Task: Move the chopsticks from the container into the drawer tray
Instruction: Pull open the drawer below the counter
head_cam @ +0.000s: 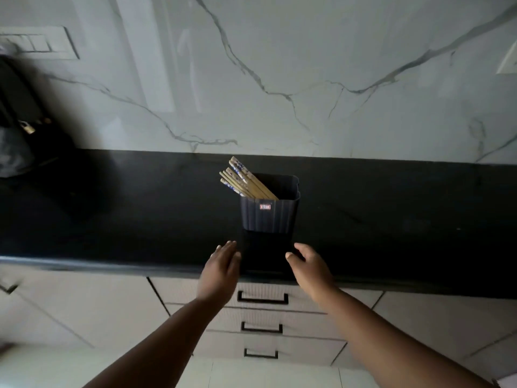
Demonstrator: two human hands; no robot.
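A dark ribbed container (269,215) stands upright on the black countertop (112,219), near its middle. Several wooden chopsticks (246,182) with blue-patterned tops lean out of it toward the left. My left hand (221,268) hovers over the counter's front edge, just left of and below the container, fingers apart and holding nothing. My right hand (310,268) is opposite it on the right, also empty with fingers loosely spread. Neither hand touches the container. Below the counter are three stacked drawers, all shut; the top drawer (263,296) has a black handle. No drawer tray is visible.
A marble wall (279,79) rises behind the counter, with a switch plate (39,43) at upper left. A dark bag with a padlock (26,127) sits at the counter's far left. Cabinet doors flank the drawers.
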